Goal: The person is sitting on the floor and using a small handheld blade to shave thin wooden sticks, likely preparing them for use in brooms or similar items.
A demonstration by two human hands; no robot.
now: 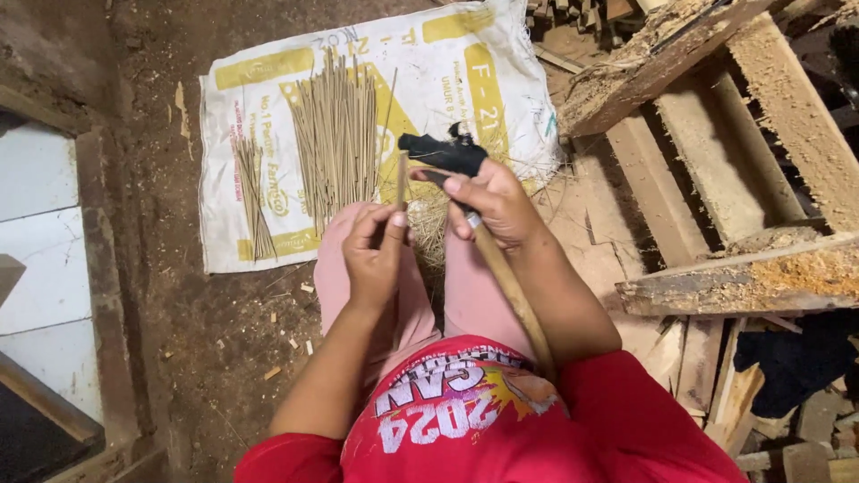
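The left hand (374,255) pinches a thin, pale bamboo stick (402,179) between thumb and curled fingers, holding it upright above the knees, its upper end near the blade of a knife (447,156). The right hand (497,206) is closed around that knife, whose long, light-brown wooden handle (514,295) runs back along the forearm towards the red shirt (501,420); the head is wrapped in something black, with the thumb pressed just below it. Ahead on the dirt floor (206,331) lies a flattened white woven sack (259,143), rectangular, with yellow bands and printed lettering. A fan of finished sticks (335,134) rests across the sack's middle, and a smaller bundle (253,192) lies near its left edge. Rough, sawdust-covered wooden planks (743,277) lie to the right of the sack.
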